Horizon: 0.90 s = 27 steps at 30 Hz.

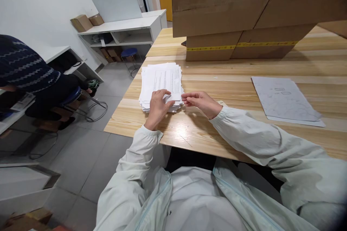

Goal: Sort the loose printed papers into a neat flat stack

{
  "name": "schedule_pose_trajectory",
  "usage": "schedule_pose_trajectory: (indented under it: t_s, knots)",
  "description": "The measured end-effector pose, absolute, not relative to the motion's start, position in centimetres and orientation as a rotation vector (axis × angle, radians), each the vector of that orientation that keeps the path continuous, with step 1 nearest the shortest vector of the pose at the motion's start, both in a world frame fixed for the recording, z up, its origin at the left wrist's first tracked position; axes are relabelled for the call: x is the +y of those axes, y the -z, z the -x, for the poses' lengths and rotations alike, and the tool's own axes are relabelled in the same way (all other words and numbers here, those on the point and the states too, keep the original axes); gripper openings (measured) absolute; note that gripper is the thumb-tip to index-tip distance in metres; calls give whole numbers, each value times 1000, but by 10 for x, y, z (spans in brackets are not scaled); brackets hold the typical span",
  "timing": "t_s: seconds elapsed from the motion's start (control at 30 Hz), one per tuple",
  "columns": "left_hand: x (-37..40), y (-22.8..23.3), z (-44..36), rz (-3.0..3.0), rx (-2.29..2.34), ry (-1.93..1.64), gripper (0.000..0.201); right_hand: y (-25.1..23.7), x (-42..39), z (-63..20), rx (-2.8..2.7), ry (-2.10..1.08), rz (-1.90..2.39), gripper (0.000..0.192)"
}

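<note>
At the near edge of the wooden table (206, 140), the left hand (157, 110) lies flat on the stack of printed sheets (162, 81), fingers spread loosely and thumb against the near corner of the top sheet, pressing rather than gripping. Just beside it, the right hand (202, 103) has its fingers drawn together in a pinch at the stack's near right corner; whether a sheet sits between the fingertips cannot be told. Judging by the layout, the sorting looks to be early: the stack is thick and slightly fanned, while well apart to the right only about 2 grey sheets (287, 101) lie set aside. Behind the stack, large cardboard boxes (244, 11) sit piled on the table, the lower ones banded with yellow tape. Beyond the table's left edge the floor is grey tile, with white shelving (124, 32) along the wall and a person in a dark patterned sweater (24, 65) seated on a blue stool.
</note>
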<state>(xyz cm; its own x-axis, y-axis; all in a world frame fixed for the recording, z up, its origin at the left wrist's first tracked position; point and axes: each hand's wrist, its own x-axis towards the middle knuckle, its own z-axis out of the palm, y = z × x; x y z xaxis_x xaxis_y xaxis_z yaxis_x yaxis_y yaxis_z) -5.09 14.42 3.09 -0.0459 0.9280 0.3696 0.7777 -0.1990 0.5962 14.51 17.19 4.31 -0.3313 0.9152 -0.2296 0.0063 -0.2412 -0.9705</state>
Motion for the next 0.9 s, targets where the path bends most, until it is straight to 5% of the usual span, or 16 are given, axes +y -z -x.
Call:
schedule_pose_trajectory:
  t_s: [0.37,0.53,0.73,0.9]
  knots:
    - [146,-32,53,-1998,1823,-1105,19,-15,168,-137,-1422,-1533,1209,23]
    - [149,-30,55,-1855,1789,-1239,6,-14,166,-141,-1759,-1238,1224,26]
    - [155,-21,57,-1428,1672,-1517,15,-27,165,-138,-1882,-636,1047,25]
    - [151,-18,53,-1380,1581,-1723,16,-47,187,-117,-1572,-1301,1057,24]
